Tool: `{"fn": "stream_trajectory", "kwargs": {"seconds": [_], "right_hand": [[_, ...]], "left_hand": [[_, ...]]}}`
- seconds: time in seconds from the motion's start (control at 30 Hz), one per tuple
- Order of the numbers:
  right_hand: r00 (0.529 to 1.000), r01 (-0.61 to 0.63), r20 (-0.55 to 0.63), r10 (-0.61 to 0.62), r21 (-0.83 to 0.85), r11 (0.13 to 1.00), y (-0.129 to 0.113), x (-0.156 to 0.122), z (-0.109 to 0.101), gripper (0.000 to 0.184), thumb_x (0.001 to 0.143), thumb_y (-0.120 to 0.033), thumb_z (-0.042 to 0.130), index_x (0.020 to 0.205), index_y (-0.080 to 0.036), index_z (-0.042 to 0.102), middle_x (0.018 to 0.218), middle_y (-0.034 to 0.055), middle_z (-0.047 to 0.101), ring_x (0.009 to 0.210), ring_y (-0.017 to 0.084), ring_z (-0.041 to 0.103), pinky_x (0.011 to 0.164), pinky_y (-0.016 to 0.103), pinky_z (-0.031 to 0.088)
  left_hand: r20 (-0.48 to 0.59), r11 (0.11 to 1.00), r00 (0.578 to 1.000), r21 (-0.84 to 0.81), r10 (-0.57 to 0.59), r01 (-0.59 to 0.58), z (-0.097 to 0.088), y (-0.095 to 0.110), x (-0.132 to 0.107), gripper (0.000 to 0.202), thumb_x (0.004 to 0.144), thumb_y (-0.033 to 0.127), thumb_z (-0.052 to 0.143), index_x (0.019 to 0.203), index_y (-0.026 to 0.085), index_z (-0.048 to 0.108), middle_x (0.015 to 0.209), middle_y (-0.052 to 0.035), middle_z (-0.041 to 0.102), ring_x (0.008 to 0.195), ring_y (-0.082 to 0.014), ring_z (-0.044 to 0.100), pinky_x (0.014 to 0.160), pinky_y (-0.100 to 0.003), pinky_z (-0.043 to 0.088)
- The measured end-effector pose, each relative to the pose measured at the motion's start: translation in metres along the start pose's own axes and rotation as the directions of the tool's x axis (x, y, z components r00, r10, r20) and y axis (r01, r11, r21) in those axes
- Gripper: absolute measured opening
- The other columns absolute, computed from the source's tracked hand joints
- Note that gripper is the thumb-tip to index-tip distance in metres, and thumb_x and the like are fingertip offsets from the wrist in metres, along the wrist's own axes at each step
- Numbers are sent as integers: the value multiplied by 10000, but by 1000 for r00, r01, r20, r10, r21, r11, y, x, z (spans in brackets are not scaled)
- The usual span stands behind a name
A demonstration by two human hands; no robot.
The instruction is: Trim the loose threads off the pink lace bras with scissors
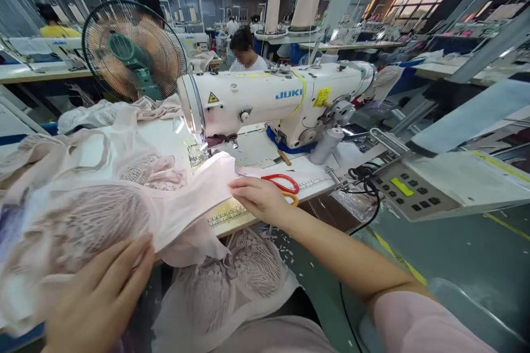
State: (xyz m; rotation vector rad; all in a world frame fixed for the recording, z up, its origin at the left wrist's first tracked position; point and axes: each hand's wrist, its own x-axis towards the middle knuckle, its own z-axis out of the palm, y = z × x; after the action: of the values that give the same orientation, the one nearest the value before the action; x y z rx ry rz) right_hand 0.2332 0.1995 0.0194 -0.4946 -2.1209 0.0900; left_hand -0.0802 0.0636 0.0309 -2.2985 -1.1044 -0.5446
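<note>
A pale pink garment with lace panels point(124, 198) is spread over the sewing table and hangs off its front edge. My left hand point(99, 298) lies flat on the lace part at the lower left, fingers stretched out. My right hand point(259, 196) rests on the fabric's right edge at the table front, fingers curled onto the cloth; whether it pinches the cloth I cannot tell. The fabric leads up to the needle area point(207, 143) of a white JUKI sewing machine point(273, 99).
Red-handled scissors point(284, 182) lie just beyond my right hand. A control panel with a green screen point(408, 190) and black cables sit to the right. A standing fan point(132, 49) is behind the table. Another person point(246, 52) works behind the machine.
</note>
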Motion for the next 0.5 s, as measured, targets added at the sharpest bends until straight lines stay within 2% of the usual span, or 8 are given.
{"fn": "stream_trajectory", "kwargs": {"seconds": [0.03, 0.1, 0.2, 0.27, 0.37, 0.5], "right_hand": [[998, -8, 61, 9, -16, 1000, 4, -13, 6, 159, 890, -157, 482, 891, -177, 640, 964, 90, 697, 887, 160, 663, 721, 276, 565], [989, -32, 145, 35, -20, 999, 9, -37, 15, 179, 894, -158, 461, 892, -178, 639, 962, 87, 704, 865, 164, 672, 705, 283, 570], [979, -89, 183, 89, -12, 996, 8, -53, 17, 173, 882, -144, 467, 936, -163, 630, 1015, 107, 692, 927, 182, 659, 753, 308, 564], [968, -132, 214, 134, -26, 991, 5, -53, 14, 165, 870, -148, 484, 959, -152, 622, 1058, 124, 675, 953, 195, 647, 775, 328, 556], [950, -191, 238, 204, -79, 979, -1, -49, 7, 165, 857, -184, 512, 981, -149, 615, 1106, 144, 646, 953, 214, 628, 779, 366, 539], [956, -213, 171, 239, -157, 964, -10, -48, 1, 155, 842, -204, 554, 975, -157, 616, 1071, 139, 635, 902, 219, 585, 767, 385, 501]], "left_hand": [[13, 996, 997, 43, 82, -82, 11, 9, 2, 263, 850, 42, 454, 990, 119, 662, 1042, -143, 704, 950, -305, 642, 836, -443, 492], [15, 990, 992, 61, 129, -129, 32, 23, 0, 246, 868, 43, 430, 973, 69, 651, 1016, -182, 699, 915, -315, 652, 781, -432, 511], [-8, 1000, 1000, -7, 22, -22, 49, 33, -12, 230, 841, 42, 513, 1032, 74, 638, 1038, -167, 694, 926, -298, 654, 811, -411, 508], [-6, 999, 1000, -44, -29, 29, 52, 33, -17, 257, 817, 28, 553, 1053, 88, 634, 1046, -153, 695, 949, -289, 651, 846, -402, 500], [4, 998, 999, -56, -34, 34, 50, 32, -19, 255, 820, 33, 549, 1051, 102, 633, 1045, -145, 695, 944, -279, 655, 829, -390, 508], [19, 998, 1000, -55, -7, 8, 48, 31, -19, 272, 807, 4, 540, 1053, 83, 628, 1060, -161, 683, 938, -275, 650, 811, -379, 510]]}}
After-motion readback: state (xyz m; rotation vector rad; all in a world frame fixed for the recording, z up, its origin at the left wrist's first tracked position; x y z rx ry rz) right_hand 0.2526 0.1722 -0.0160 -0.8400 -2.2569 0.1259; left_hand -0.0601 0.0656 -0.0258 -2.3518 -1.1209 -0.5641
